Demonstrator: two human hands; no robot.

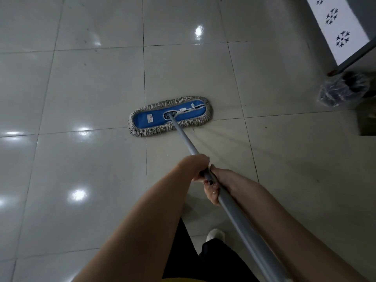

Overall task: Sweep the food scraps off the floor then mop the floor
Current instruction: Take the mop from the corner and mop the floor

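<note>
A flat mop with a blue pad and a grey fringe (170, 117) lies on the glossy pale floor tiles (91, 88) ahead of me. Its grey metal handle (186, 140) slants back toward my lower right. My left hand (196, 166) grips the handle from above, the higher of the two on the pole. My right hand (216, 185) grips the handle just behind it, fingers curled round from below. The two hands are almost touching. A few small dark specks dot the tiles to the right of the mop (265, 127).
At the right edge stands a dark bin lined with a clear plastic bag (343, 90). Above it is a white patterned panel (337, 27) with a dark leg. A dark box-like object (367, 121) sits at the far right. My dark trousers and pale shoe (214, 235) are below.
</note>
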